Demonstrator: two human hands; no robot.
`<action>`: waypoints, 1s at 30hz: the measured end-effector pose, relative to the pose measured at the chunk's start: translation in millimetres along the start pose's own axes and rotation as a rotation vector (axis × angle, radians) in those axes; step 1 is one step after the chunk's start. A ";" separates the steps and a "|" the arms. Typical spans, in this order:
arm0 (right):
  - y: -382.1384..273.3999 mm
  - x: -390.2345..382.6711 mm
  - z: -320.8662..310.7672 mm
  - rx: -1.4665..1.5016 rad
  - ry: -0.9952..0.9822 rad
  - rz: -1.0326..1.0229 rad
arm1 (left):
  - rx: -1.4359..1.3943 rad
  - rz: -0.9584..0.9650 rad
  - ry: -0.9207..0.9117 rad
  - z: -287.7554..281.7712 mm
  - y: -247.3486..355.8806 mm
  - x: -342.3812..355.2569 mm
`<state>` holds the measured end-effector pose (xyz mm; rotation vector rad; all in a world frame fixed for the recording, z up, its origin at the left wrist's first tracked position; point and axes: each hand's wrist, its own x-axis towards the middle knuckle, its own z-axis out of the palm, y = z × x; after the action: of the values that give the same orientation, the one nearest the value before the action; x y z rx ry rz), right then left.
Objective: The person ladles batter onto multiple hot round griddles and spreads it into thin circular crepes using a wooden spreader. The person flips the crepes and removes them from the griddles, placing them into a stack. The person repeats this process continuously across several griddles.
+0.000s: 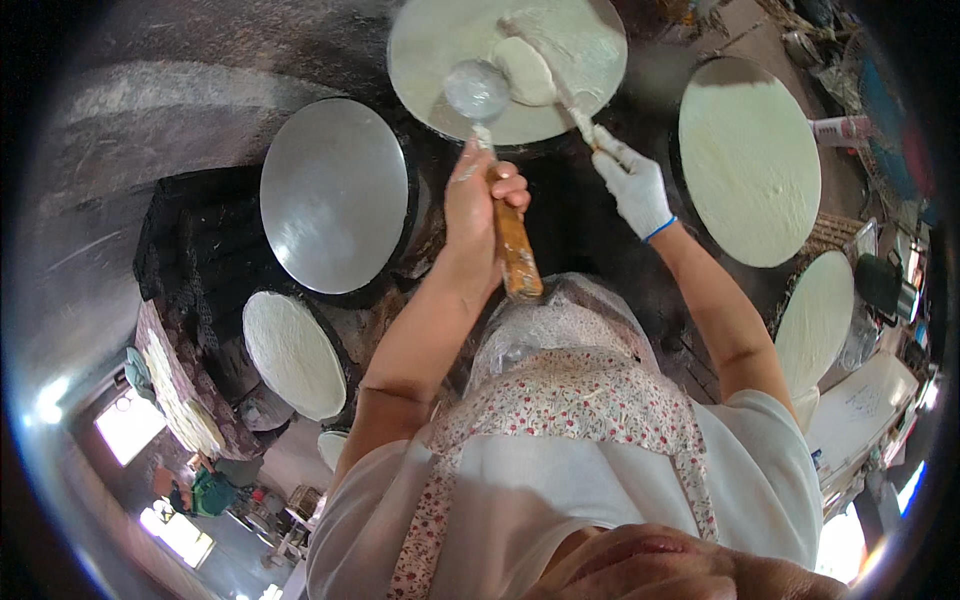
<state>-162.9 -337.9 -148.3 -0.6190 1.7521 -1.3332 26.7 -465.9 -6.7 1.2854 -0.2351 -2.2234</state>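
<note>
My left hand [480, 200] is bare and grips the wooden handle of a metal ladle [476, 90], whose bowl hovers over the round griddle [440, 50] straight ahead. A blob of white batter [527, 70] lies on that griddle beside the ladle bowl. My right hand [635, 185] wears a white glove and holds a batter-coated wooden spreader [555, 70], its end resting on the batter.
A bare round griddle [333, 195] sits at the left, and a smaller one [293, 352] covered in batter lies below it. On the right, two griddles [748, 160] [817, 320] carry thin pale crepes. Cluttered containers and papers [860, 400] line the right edge.
</note>
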 end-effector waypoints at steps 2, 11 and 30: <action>-19.5 0.1 14.3 -0.058 -0.098 0.033 | -0.124 -0.050 0.001 8.2 -2.6 -1.2; -117.8 -38.3 -21.8 -0.068 0.051 0.209 | -0.848 -0.298 -0.634 -46.1 46.0 -98.1; -6.5 -0.6 38.3 -0.255 0.116 -0.233 | -0.854 0.239 -0.484 -179.0 80.4 -172.9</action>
<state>-131.0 -360.1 -145.6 -0.9277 2.0124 -1.3322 274.5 -417.1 60.9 0.2487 0.3431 -2.0192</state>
